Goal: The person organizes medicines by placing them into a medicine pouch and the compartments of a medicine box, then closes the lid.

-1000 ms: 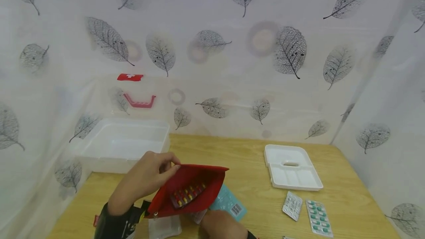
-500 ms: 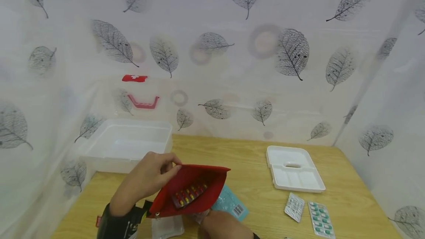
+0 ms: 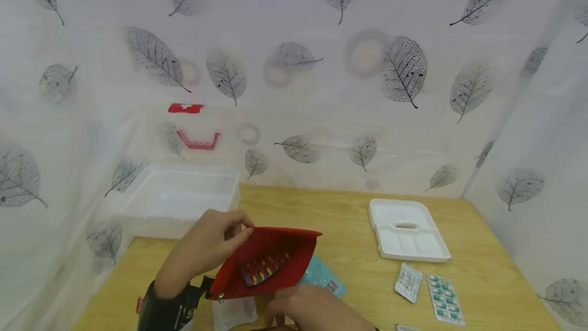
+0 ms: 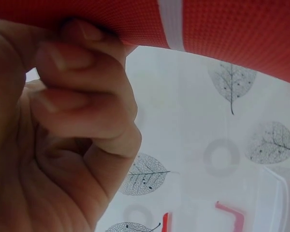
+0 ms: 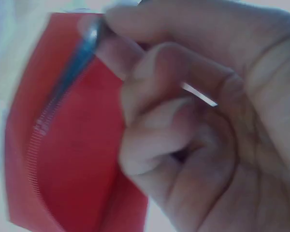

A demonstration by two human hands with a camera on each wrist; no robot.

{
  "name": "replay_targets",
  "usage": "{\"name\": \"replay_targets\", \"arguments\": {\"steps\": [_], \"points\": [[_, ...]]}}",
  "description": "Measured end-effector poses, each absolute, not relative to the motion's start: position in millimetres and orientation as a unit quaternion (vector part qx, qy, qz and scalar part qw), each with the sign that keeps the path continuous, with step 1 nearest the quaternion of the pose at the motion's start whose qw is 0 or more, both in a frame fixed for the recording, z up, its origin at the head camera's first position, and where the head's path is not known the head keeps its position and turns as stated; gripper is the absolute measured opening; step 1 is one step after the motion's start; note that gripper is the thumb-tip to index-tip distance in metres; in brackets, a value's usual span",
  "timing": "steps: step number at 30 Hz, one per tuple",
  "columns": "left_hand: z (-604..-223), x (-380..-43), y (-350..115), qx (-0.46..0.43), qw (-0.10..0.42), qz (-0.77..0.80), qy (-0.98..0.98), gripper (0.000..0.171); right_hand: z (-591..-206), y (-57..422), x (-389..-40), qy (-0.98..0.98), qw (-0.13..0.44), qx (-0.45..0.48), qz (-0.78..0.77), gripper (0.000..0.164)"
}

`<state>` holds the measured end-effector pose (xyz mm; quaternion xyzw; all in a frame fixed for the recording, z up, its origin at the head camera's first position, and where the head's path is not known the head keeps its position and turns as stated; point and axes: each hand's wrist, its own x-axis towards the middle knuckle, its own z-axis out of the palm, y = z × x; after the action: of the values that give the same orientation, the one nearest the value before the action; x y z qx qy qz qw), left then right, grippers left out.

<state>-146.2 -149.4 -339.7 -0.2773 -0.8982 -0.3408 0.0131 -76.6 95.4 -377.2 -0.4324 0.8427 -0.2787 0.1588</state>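
Observation:
In the head view my left hand [image 3: 209, 246] pinches the upper left rim of a red zip pouch [image 3: 296, 272], holding its mouth wide. A blister pack of red and yellow capsules [image 3: 264, 268] shows inside. The left wrist view has curled fingers [image 4: 87, 96] at the red cloth's edge. My right hand [image 3: 312, 310] is just below the pouch. In the right wrist view its fingers [image 5: 154, 145] are curled, thumb and forefinger together at a slim shiny piece [image 5: 93, 36], blurred, overlapping the pouch beside the zip; I cannot tell its kind.
A white plastic box [image 3: 156, 226] stands at the back left, a white compartment tray [image 3: 409, 246] at the right. Before the tray lie a silver blister pack [image 3: 408, 282] and one with green-white capsules [image 3: 445, 300]. A blue packet [image 3: 323, 275] and a clear bag [image 3: 234, 313] lie by the pouch.
My right hand has come out from beneath the pouch; the clear pack at its fingers no longer shows. My left hand still holds the pouch, nearly unmoved.

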Motion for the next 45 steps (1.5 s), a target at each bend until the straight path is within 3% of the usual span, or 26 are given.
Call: {"name": "replay_targets", "arguments": {"steps": [6, 11, 19, 24, 31, 39, 45], "points": [[-339, -143, -150, -0.276, 0.005, -0.341, -0.899, 0.006, -357, 101, -77, 0.855, 0.079, -0.392, -0.33, 0.013], [-339, -143, -149, -0.284, 0.012, -0.341, -0.896, 0.006, -364, 98, -85, 0.864, 0.021, -0.352, -0.359, 0.018], [-338, -143, -147, -0.287, 0.006, -0.348, -0.893, 0.006, -384, 91, -99, 0.873, 0.064, -0.309, -0.372, 0.032], [-339, -143, -148, -0.28, 0.004, -0.342, -0.897, 0.005, -393, 88, -104, 0.883, 0.051, -0.329, -0.33, 0.035], [-341, -147, -147, -0.289, 0.009, -0.338, -0.896, 0.007, -388, 98, -102, 0.887, 0.013, -0.333, -0.321, 0.031], [-342, -145, -151, -0.287, 0.026, -0.336, -0.897, 0.005, -377, 133, -90, 0.902, 0.006, -0.278, -0.33, 0.012], [-342, -147, -152, -0.287, 0.035, -0.333, -0.897, 0.006, -397, 160, -93, 0.945, -0.008, -0.216, -0.245, 0.009]]}}
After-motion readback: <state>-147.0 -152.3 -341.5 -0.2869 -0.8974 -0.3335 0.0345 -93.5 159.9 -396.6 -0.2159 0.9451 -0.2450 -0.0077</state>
